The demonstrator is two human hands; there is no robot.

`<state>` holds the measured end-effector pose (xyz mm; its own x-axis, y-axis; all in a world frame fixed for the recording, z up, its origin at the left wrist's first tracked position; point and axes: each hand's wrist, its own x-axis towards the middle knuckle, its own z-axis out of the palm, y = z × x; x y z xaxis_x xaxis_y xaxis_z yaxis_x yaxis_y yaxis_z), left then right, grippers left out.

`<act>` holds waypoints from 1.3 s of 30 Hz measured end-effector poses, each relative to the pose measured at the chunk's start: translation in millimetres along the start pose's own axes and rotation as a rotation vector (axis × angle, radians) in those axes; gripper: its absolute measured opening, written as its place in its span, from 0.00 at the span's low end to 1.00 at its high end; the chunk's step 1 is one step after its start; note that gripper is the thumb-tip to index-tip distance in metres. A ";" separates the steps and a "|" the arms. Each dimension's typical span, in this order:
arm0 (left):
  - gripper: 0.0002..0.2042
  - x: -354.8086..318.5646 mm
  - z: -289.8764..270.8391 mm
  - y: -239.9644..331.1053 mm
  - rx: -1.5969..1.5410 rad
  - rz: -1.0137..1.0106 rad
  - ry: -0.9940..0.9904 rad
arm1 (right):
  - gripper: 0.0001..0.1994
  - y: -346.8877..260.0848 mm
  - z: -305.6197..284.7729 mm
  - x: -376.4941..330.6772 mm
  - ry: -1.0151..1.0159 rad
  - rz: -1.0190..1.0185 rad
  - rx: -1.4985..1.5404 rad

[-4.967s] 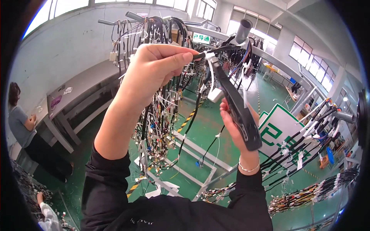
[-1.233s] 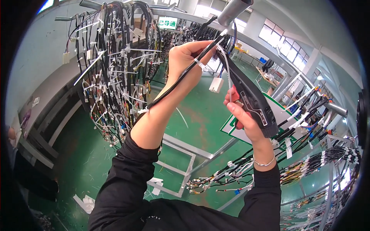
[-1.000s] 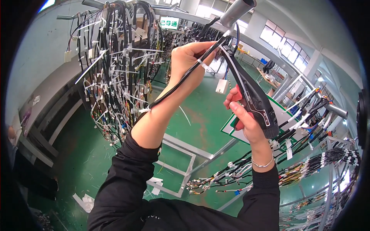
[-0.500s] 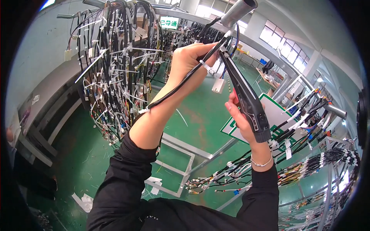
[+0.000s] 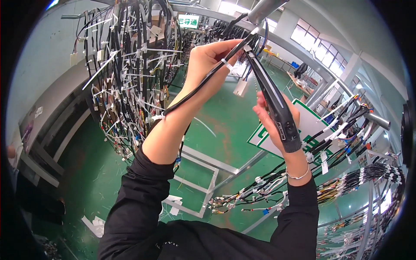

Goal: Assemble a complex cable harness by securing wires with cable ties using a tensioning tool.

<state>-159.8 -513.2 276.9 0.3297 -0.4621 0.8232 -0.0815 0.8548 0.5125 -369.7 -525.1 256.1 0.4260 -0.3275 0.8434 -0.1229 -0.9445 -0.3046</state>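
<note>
My left hand (image 5: 207,65) is raised in front of me, its fingers closed around a black taped wire harness (image 5: 196,89) close to its upper end. The harness runs down along my left forearm, with white cable ties around it. In my right hand (image 5: 272,131) is a long black cable tie gun (image 5: 269,84), held by its lower body and slanting up to the left. Its metal nose touches or nearly touches the harness just right of my left fingertips. A white connector (image 5: 241,87) dangles on wires below that spot.
A metal pipe end (image 5: 262,11) juts in above my hands. Dense harnesses with white ties (image 5: 143,65) hang at the left. More harnesses (image 5: 359,182) lie over racks at the right, near a white sign with green edging (image 5: 310,123). A metal frame (image 5: 208,160) stands on the green floor.
The view has shifted slightly. My right hand and the cable tie gun sit a little higher, and the fingers show more around the gun's body. My left hand keeps its hold on the harness.
</note>
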 end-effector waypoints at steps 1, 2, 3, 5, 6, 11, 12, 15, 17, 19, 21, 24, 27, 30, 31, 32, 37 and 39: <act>0.12 1.2 -0.1 0.3 0.056 0.005 -0.001 | 0.13 1.8 -2.7 2.1 -0.020 -0.008 0.023; 0.12 1.7 -2.4 0.0 0.115 0.009 -0.002 | 0.13 -1.4 -2.4 2.2 -0.021 -0.012 0.022; 0.12 0.7 -5.5 -1.2 0.176 -0.002 -0.010 | 0.13 -7.2 -2.2 1.1 -0.034 0.080 0.064; 0.12 -0.2 -6.3 -2.3 0.169 0.011 -0.001 | 0.09 -15.8 -3.1 2.7 -0.051 0.139 0.052; 0.12 -0.9 -6.0 -1.1 0.162 0.019 0.006 | 0.09 -16.5 -3.9 1.4 -0.053 0.138 0.052; 0.13 -4.8 -6.7 5.2 0.053 -0.081 -0.089 | 0.12 -18.1 -1.1 -13.1 0.039 0.046 -0.186; 0.14 -7.5 -10.1 7.7 0.041 -0.123 -0.117 | 0.11 -11.7 -2.9 -20.8 0.036 -0.051 -0.348; 0.22 -31.2 -36.6 -14.5 -0.131 -0.280 -0.256 | 0.17 -15.4 1.1 -49.9 0.057 -0.255 -0.402; 0.11 -60.9 -62.8 -47.5 -0.071 -0.379 -0.386 | 0.20 -18.9 -2.2 -79.4 -0.253 -0.313 -0.486; 0.06 -91.3 -83.0 -64.3 0.066 -0.566 -0.507 | 0.19 0.5 7.1 -113.7 -0.273 -0.146 -0.417; 0.08 -126.3 -90.7 -76.3 -0.045 -0.608 -0.527 | 0.17 2.1 15.6 -128.8 -0.261 0.057 -0.333; 0.10 -165.9 -90.6 -70.8 -0.149 -0.784 -0.438 | 0.18 14.6 21.3 -143.1 -0.282 0.116 -0.314; 0.11 -191.2 -83.5 -53.9 -0.252 -0.812 -0.214 | 0.18 17.8 26.1 -155.0 -0.384 0.037 -0.513; 0.14 -196.5 -55.3 -42.4 -0.197 -0.626 -0.144 | 0.19 7.4 37.0 -161.2 -0.427 0.006 -0.505; 0.19 -201.2 -55.7 -41.5 -0.018 -0.645 -0.225 | 0.20 1.1 42.4 -162.3 -0.410 -0.029 -0.479; 0.22 -203.8 -50.5 -39.8 0.057 -0.616 -0.178 | 0.21 -4.0 44.4 -162.5 -0.390 -0.063 -0.458; 0.11 -200.9 -59.1 -33.2 -0.010 -0.630 -0.048 | 0.19 15.4 38.7 -188.6 -0.211 0.119 -0.171; 0.13 -207.3 -61.3 -31.2 0.009 -0.659 -0.048 | 0.22 13.6 39.9 -187.7 -0.225 0.161 -0.108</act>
<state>-168.0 -429.6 75.2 0.2704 -0.8982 0.3465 0.1153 0.3876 0.9146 -415.6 -475.4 75.9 0.5799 -0.4711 0.6647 -0.2945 -0.8819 -0.3681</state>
